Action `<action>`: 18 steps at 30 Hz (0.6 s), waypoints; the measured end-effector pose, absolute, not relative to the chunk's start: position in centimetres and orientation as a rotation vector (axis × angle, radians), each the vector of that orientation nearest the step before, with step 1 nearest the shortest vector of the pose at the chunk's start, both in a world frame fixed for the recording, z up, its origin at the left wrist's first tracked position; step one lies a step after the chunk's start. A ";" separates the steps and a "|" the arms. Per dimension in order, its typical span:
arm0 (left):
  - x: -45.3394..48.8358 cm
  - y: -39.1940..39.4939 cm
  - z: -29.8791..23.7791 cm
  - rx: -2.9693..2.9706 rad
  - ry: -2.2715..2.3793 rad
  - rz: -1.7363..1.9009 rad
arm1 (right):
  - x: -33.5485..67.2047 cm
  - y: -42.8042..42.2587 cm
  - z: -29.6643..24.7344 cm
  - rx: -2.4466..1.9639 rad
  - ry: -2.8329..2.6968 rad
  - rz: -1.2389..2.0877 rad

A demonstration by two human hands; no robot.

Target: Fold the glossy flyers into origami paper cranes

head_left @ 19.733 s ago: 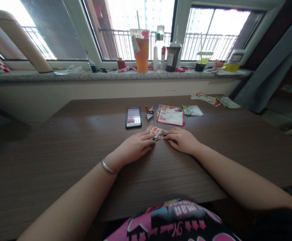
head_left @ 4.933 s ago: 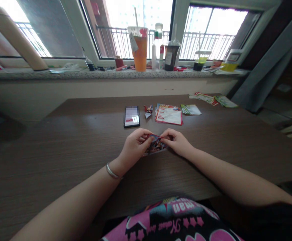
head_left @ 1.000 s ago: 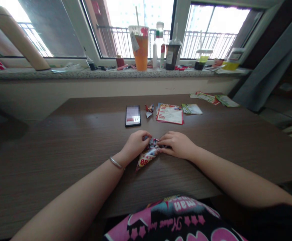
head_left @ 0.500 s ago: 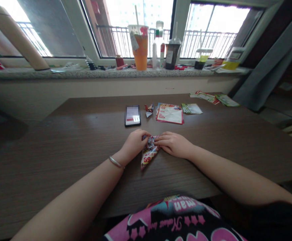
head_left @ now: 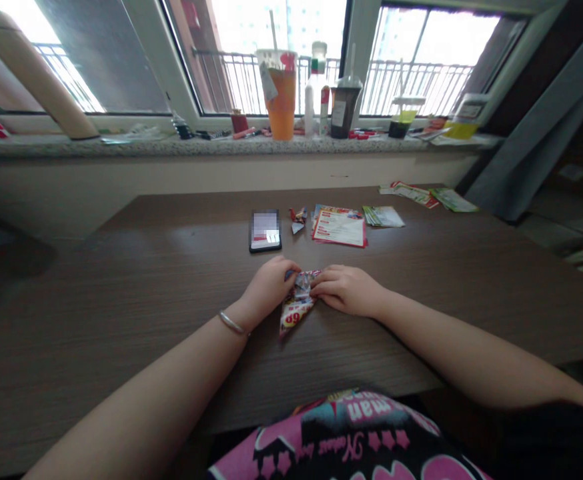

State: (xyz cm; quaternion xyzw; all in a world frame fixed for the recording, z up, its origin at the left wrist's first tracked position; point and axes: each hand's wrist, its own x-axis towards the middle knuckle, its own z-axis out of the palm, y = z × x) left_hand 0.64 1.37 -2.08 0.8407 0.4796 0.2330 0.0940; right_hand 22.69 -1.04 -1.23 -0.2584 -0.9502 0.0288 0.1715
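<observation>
The left hand (head_left: 270,281) has its thumb and fingers closed, pinching the upper left of the folded paper (head_left: 295,312), which lies on the table (head_left: 171,287) between the hands. The right hand (head_left: 350,289) rests bent fingers on its right edge; whether they pinch, I cannot tell.

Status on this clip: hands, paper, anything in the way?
Left hand on left side of folded paper; right hand on its right. Paper printed, narrowing to a point. Phone beyond, apart, not in the way.

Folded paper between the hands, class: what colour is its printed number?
Red; the number on the folded paper shows in the head view.
</observation>
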 end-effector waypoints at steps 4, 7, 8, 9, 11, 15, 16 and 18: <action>0.7 1.3 -2.1 2.492 1.428 0.688 | 22.7 -1.0 -1.4 -0.706 -2.691 0.041; 0.7 1.2 -1.9 2.500 1.433 0.687 | 22.8 -1.0 -1.4 -0.694 -2.689 0.025; 0.7 1.2 -1.9 2.506 1.436 0.684 | 22.8 -1.0 -1.4 -0.688 -2.692 0.022; 0.7 1.3 -1.9 2.510 1.439 0.681 | 22.8 -1.0 -1.3 -0.680 -2.698 0.019; 0.6 1.3 -1.9 2.515 1.442 0.672 | 22.8 -1.1 -1.2 -0.664 -2.713 0.005; 0.6 1.5 -2.0 2.511 1.440 0.638 | 22.8 -1.1 -1.1 -0.627 -2.732 -0.019; 0.5 1.6 -2.1 2.507 1.441 0.628 | 22.8 -1.1 -1.1 -0.616 -2.734 -0.027; 0.5 1.7 -2.1 2.501 1.443 0.613 | 22.7 -1.1 -1.1 -0.596 -2.735 -0.042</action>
